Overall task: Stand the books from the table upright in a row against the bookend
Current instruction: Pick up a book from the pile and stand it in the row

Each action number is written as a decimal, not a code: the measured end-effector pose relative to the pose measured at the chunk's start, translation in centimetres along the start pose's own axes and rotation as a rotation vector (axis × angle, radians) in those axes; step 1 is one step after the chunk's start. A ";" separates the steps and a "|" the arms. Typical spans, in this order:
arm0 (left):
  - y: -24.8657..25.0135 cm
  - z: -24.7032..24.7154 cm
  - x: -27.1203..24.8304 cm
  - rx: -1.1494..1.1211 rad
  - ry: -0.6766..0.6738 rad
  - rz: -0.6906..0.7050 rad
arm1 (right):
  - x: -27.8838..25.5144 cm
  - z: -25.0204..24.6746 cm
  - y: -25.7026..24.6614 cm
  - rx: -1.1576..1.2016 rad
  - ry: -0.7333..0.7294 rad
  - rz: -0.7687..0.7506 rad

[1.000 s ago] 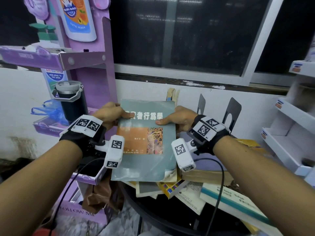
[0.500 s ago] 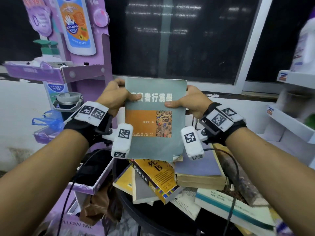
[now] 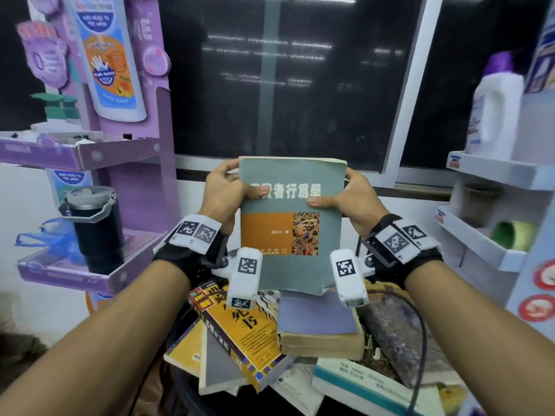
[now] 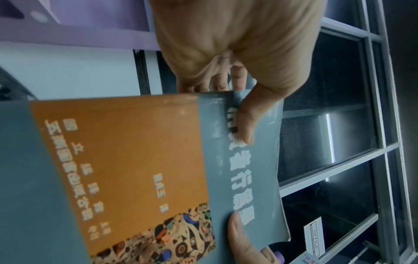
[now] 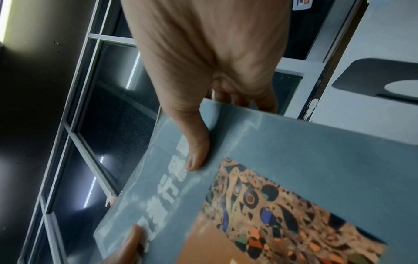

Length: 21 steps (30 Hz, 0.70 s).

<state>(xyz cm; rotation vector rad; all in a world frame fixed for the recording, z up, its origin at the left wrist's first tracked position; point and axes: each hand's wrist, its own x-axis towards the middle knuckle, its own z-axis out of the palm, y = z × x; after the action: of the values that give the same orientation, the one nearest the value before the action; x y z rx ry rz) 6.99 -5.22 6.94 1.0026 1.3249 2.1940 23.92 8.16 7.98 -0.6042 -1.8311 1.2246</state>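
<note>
I hold a grey-green book [image 3: 291, 223] with an orange panel upright in the air, cover toward me, above the pile. My left hand [image 3: 228, 190] grips its left edge, thumb on the cover, fingers behind. My right hand [image 3: 345, 195] grips the right edge the same way. The left wrist view shows the book [image 4: 140, 178] under my left thumb [image 4: 246, 125]. In the right wrist view the book [image 5: 294, 178] lies under my right thumb [image 5: 196, 153], with a dark bookend [image 5: 382, 80] beyond. Loose books lie stacked below: a yellow one [image 3: 243, 331] and a purple-grey one [image 3: 315, 319].
A purple display stand [image 3: 90, 151] with a black flask [image 3: 96, 229] stands at the left. White shelves [image 3: 486, 205] with a white bottle [image 3: 492, 109] are at the right. A dark window [image 3: 285, 70] fills the back. More books [image 3: 375, 382] spread over the round black table.
Both hands have lifted the grey-green book up off the pile and tipped it upright; the yellow and purple-grey books beneath it have come into view.
</note>
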 end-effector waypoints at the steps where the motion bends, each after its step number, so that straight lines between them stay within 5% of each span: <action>1: -0.3 0.5 -0.2 -0.017 -0.014 -0.006 | -0.1 -0.5 0.2 0.000 -0.003 -0.002; 21: -3.2 1.3 -0.9 0.050 -0.241 -0.082 | 0.5 -2.0 3.9 -0.171 0.045 -0.057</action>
<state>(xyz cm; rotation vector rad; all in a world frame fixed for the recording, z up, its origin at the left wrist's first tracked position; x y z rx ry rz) 8.42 -3.47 4.25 1.1676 1.2909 1.9196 25.16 11.15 4.93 -0.6637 -1.9144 1.0156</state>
